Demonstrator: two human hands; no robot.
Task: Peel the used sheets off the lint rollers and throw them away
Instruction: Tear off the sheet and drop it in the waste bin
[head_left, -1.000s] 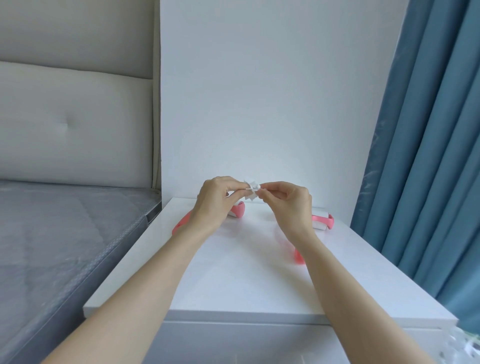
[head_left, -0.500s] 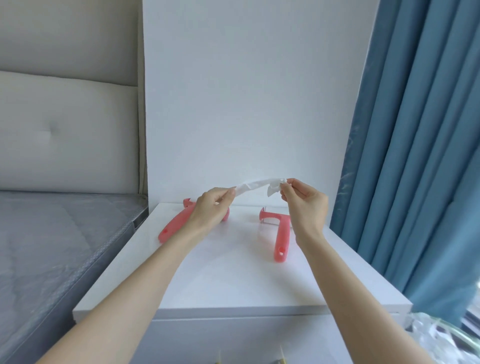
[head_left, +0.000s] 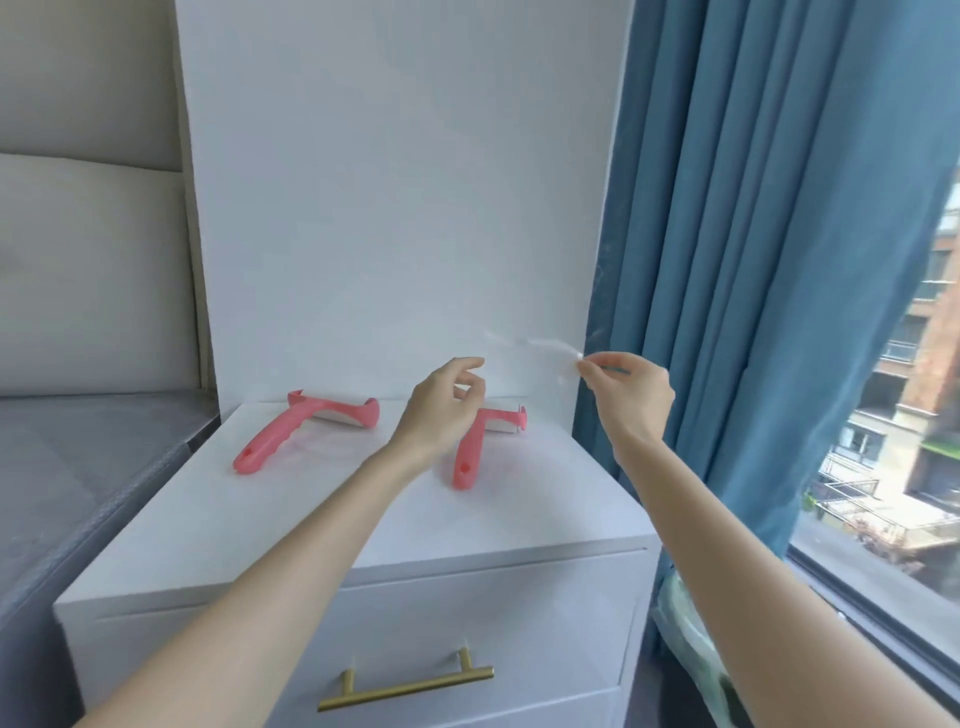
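The two rollers (head_left: 306, 428) (head_left: 475, 441) look like smooth pink plastic with a soft shine, and each has white paper on its roll. The sheet (head_left: 540, 345) is thin, pale and blurry. The desk (head_left: 519, 519) is white, smooth and a bit glossy. Its drawer handle (head_left: 405, 686) is shiny gold metal. The curtain (head_left: 753, 260) is matt blue cloth. The headboard (head_left: 88, 270) is soft, padded and pale.

arms: two, bare from wrist to frame edge, no sleeves in view | left hand (head_left: 441, 405): bare, slim fingers | right hand (head_left: 631, 389): bare, short plain nails
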